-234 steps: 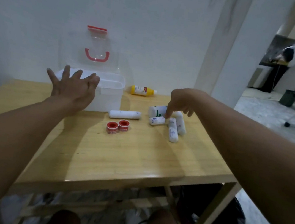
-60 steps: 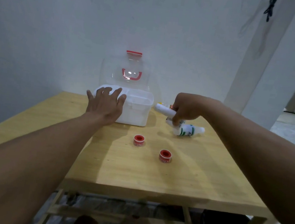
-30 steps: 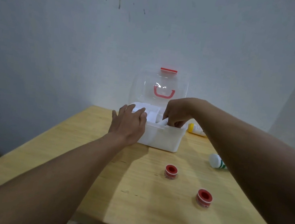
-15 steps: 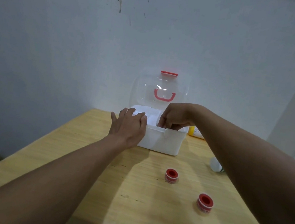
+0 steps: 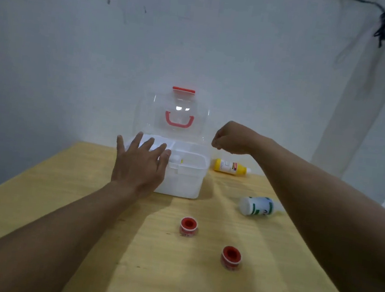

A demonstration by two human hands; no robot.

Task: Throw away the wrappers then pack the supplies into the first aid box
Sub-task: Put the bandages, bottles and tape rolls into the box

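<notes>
The white first aid box [image 5: 183, 183] stands at the back of the wooden table, its clear lid [image 5: 178, 115] with a red handle raised against the wall. My left hand [image 5: 139, 163] lies flat with fingers spread on the box's left front. My right hand [image 5: 232, 138] hovers above the box's right rim, fingers curled with nothing in them. White items show inside the box. A yellow bottle [image 5: 230, 167] lies right of the box. A white bottle with green print [image 5: 257, 206] lies nearer. Two red tape rolls [image 5: 189, 226] [image 5: 231, 257] sit in front.
The wooden table [image 5: 82, 205] meets a pale wall at the back. A white pillar [image 5: 361, 106] rises at the right, with a dark cord hanging near its top. The table's left edge drops to a dark floor.
My right hand has come up out of the box and moved right, with nothing in it. The left hand stays on the box. The view has shifted slightly.
</notes>
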